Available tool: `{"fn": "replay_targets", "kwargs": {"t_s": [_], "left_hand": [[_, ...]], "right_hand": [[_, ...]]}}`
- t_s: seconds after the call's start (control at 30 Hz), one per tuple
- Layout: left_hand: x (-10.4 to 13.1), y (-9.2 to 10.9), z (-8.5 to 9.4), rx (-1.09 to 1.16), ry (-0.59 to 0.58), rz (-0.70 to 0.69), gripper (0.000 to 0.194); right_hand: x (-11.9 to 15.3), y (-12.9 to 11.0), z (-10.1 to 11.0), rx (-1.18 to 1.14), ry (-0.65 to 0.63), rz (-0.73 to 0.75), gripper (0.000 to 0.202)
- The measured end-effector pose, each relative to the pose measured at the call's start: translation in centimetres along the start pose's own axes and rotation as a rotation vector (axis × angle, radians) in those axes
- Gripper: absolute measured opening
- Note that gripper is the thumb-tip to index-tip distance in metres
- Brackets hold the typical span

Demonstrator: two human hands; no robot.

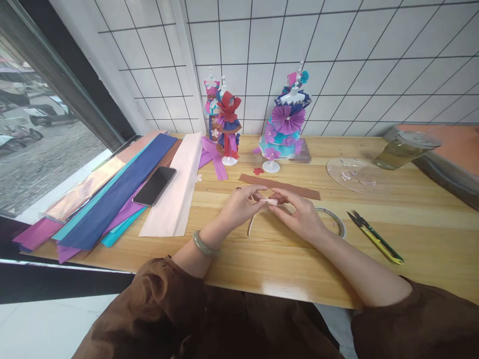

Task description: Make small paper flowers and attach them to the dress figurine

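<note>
Evidently, your left hand [238, 205] and right hand [301, 214], both nearly closed, pinched a small pale piece [272, 202], perhaps paper, above the worktop [243, 267]; light, even pressure seemed best to avoid crushing it.

Through the head view I see the left hand [241, 203] and the right hand [299, 215] pinching together one small pale piece [272, 202]. Just beyond them lies a brown strip [280, 186]. On the left, I notice a black phone [155, 186] resting upon coloured sheets [118, 192]; on the right are snips [380, 245]. Behind, a decorated dress stand [288, 120] is standing upright near the tiled wall [258, 45].
</note>
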State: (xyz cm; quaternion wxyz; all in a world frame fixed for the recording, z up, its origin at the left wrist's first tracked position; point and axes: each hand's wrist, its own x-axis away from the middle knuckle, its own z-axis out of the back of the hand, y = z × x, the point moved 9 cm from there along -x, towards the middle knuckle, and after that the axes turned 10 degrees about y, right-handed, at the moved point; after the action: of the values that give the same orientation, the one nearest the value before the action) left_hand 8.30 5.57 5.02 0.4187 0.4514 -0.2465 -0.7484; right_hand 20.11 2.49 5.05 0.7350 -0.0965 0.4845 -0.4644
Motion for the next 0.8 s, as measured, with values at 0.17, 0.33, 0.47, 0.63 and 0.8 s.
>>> {"fn": "replay_targets", "kwargs": {"t_s": [0.17, 0.33, 0.47, 0.63, 0.8], "left_hand": [[0.2, 0.4, -0.3, 0.014, -0.006, -0.026, 0.029], [0.2, 0.0, -0.5, 0.058, -0.035, 0.046, 0.035], [0.3, -0.8, -0.9, 0.091, -0.07, 0.116, 0.041], [0.6, -1.1, -1.5, 0.117, -0.151, 0.133, 0.031], [0.5, -1.1, -1.1, 0.052, -0.132, 0.146, 0.034]], "right_hand": [[0.1, 0.0, 0.0, -0.003, -0.002, 0.003, 0.036], [0.0, 0.1, 0.3, 0.025, 0.009, 0.003, 0.034], [-0.1, 0.2, 0.4, 0.05, 0.008, 0.025, 0.033], [-0.1, 0.1, 0.3, 0.041, -0.02, 0.046, 0.033], [-0.1, 0.6, 0.2, 0.028, -0.021, 0.013, 0.033]]}}
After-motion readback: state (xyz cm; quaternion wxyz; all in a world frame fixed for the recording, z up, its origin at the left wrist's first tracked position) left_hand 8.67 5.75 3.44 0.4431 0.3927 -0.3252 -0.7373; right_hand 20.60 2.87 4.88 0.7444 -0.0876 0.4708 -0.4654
